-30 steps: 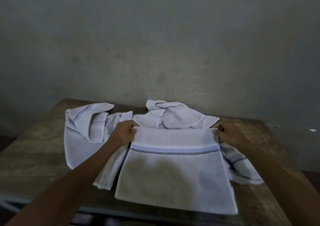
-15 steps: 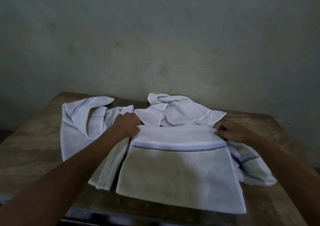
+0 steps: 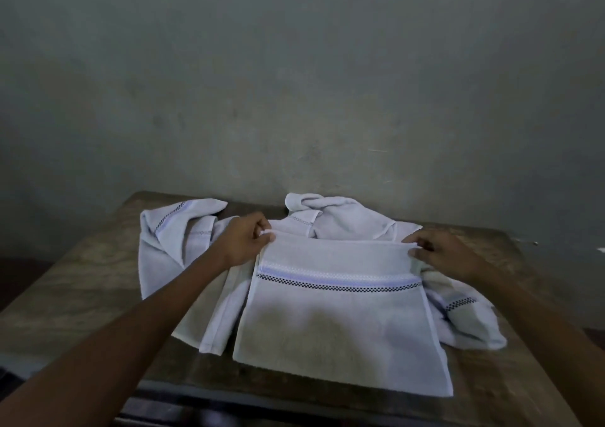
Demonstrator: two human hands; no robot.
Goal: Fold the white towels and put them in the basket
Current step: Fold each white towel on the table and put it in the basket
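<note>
A white towel (image 3: 340, 321) with a blue and black checked band lies spread flat on a wooden table (image 3: 82, 282), its near edge close to the table's front. The left hand (image 3: 244, 244) pinches the towel's far left corner and the right hand (image 3: 440, 256) pinches its far right corner, both corners lifted slightly off the surface. Behind and to either side lie more crumpled white towels: one at the left (image 3: 170, 240), one at the back (image 3: 340, 220), one at the right (image 3: 465, 318) partly under the spread towel. A dull grey wall (image 3: 294, 82) rises behind the table
</note>
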